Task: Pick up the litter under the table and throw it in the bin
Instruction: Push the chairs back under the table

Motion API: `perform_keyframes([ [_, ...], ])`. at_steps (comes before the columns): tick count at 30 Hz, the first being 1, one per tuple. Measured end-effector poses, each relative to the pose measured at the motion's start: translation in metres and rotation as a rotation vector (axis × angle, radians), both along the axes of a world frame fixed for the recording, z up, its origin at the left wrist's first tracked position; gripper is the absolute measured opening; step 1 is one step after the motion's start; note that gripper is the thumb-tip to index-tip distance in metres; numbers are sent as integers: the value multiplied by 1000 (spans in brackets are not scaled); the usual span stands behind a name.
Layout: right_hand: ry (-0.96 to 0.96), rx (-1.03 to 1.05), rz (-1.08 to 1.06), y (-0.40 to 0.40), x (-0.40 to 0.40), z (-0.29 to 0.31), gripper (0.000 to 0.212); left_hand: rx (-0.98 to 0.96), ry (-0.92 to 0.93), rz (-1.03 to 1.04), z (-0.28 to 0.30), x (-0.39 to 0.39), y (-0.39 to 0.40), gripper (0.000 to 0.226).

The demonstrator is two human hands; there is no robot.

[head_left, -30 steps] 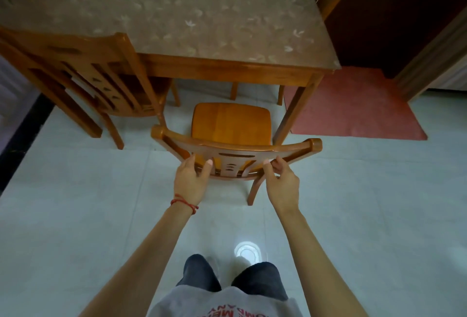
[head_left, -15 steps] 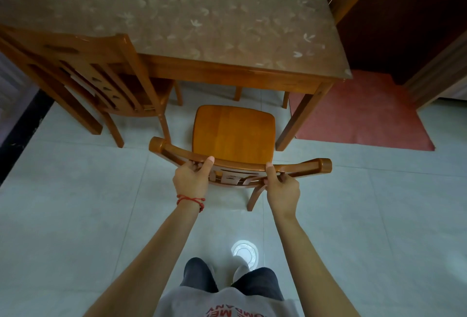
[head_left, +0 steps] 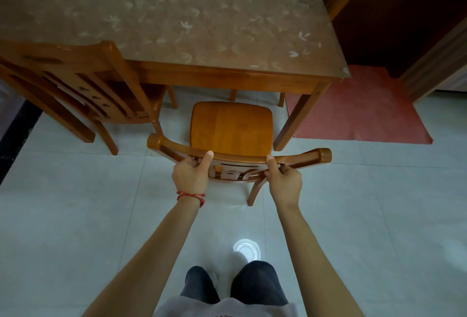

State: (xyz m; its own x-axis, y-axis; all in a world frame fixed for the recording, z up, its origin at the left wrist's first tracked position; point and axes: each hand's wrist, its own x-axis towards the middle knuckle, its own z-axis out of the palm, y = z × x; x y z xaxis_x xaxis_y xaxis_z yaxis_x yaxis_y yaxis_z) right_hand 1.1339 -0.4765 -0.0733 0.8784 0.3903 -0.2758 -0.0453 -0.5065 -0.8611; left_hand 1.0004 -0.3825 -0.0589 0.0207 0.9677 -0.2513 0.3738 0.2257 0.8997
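Two hands grip the curved top rail of a wooden chair (head_left: pixel 231 129): the left hand (head_left: pixel 190 176), with a red string bracelet (head_left: pixel 191 196) at its wrist, is wrapped round the rail left of centre, thumb up on its front edge, and the right hand (head_left: pixel 285 181) is clamped round it right of centre in the same way. The chair's orange-brown seat points toward the desk (head_left: pixel 177 18), its front edge just short of the desk's near apron and close beside the desk's near right leg. No litter can be made out in the strip of floor visible under the desk; only chair legs show there. A second chair (head_left: pixel 75 86) stands tucked in to the left, and a red mat (head_left: pixel 358 109) lies right of the desk leg. Pale tiled floor (head_left: pixel 75 215) lies open behind the held chair and to both sides of the person's arms.
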Motion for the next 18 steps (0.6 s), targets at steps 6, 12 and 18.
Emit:
perform_keyframes([
  [6, 4, 20, 15, 29, 25, 0, 47, 22, -1, -7, -2, 25, 31, 38],
  [12, 4, 23, 48, 64, 70, 1, 47, 48, -11, 15, -3, 66, 61, 41],
  [18, 20, 20, 78, 104, 117, 2, 45, 72, -16, 41, -4, 109, 98, 40],
])
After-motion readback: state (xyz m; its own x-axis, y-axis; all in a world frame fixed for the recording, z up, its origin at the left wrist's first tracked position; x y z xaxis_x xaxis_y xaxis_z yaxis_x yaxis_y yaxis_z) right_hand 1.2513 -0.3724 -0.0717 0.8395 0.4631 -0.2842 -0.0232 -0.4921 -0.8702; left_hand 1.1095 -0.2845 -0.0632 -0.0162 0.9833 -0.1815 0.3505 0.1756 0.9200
